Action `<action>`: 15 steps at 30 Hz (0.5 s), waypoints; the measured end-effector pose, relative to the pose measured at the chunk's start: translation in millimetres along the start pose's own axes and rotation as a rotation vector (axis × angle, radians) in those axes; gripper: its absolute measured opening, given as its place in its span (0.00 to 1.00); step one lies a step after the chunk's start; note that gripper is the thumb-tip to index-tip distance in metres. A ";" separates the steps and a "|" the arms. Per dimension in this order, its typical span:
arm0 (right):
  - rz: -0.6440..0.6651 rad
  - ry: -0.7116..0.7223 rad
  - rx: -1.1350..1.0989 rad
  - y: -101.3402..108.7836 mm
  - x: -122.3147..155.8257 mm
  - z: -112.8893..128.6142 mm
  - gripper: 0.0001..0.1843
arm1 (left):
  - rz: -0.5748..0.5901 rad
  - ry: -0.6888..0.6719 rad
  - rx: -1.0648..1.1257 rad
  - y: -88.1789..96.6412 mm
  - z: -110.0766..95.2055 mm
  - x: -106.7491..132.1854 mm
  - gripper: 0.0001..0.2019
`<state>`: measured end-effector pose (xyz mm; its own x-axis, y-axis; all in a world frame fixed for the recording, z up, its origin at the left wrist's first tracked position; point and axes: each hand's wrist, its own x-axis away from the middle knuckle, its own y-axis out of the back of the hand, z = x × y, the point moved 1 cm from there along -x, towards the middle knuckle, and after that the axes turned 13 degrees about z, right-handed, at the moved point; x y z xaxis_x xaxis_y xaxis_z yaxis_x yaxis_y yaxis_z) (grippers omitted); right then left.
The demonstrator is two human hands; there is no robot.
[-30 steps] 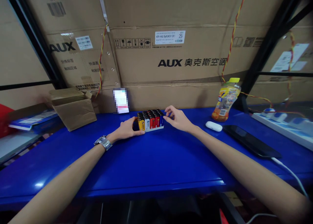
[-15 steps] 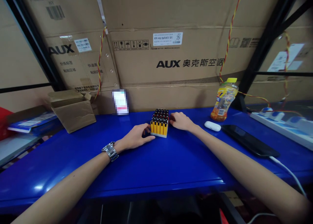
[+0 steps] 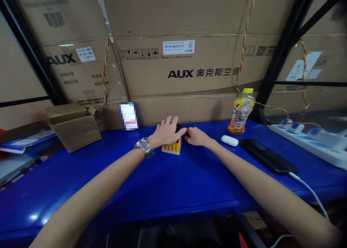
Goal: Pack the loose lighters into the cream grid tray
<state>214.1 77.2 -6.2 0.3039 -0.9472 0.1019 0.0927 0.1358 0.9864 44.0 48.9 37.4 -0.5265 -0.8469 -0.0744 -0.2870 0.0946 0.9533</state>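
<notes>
A small block of yellow cigarette lighters [image 3: 170,147] with black tops stands upright in a low white tray [image 3: 170,152] on the blue tabletop. My left hand [image 3: 166,133], with a metal watch [image 3: 144,147] on its wrist, lies over the lighters with its fingers spread, hiding most of their tops. At the tray's right side is my right hand [image 3: 196,136], its fingers curled in; what they may hold is hidden. My left thumb tip reaches close to the right fingers.
A open cardboard box [image 3: 72,127] and a lit phone [image 3: 129,116] are at the back left. To the right are a drink bottle [image 3: 240,112], a white earbud case [image 3: 229,140], a black phone [image 3: 268,156] on a cable and a power strip [image 3: 311,141]. Large cartons [image 3: 200,89] stand behind.
My left hand has risen from the tray's left side and moved right, over the lighters' tops, fingers spread. My right hand stays at the tray's right side, fingers curled. The view has shifted slightly.
</notes>
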 end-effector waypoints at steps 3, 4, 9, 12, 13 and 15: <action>-0.004 0.020 -0.019 -0.1 0.5 -2.0 0.14 | 0.158 0.061 -0.026 -9.0 -7.3 -17.7 0.43; -0.005 0.035 -0.015 -0.2 0.3 -2.6 0.15 | 0.204 0.078 -0.029 -10.6 -6.9 -22.2 0.44; 0.005 0.051 0.038 -1.3 -1.9 -3.8 0.13 | 0.275 0.071 -0.046 -10.7 8.6 -34.2 0.38; 0.019 0.064 0.024 -1.7 -2.6 -2.9 0.12 | 0.250 0.047 -0.041 -9.8 21.9 -35.5 0.36; 0.022 0.069 0.017 -1.8 -2.6 -2.4 0.13 | 0.237 0.037 -0.029 -9.4 26.2 -35.3 0.35; 0.024 0.080 0.012 -2.4 -2.5 -1.0 0.13 | 0.224 0.026 -0.006 -8.5 35.0 -34.6 0.34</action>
<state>214.1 79.5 -9.0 0.3803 -0.9176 0.1155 0.0729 0.1543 0.9853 36.6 95.8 21.6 -0.5555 -0.8185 0.1464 -0.1606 0.2784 0.9469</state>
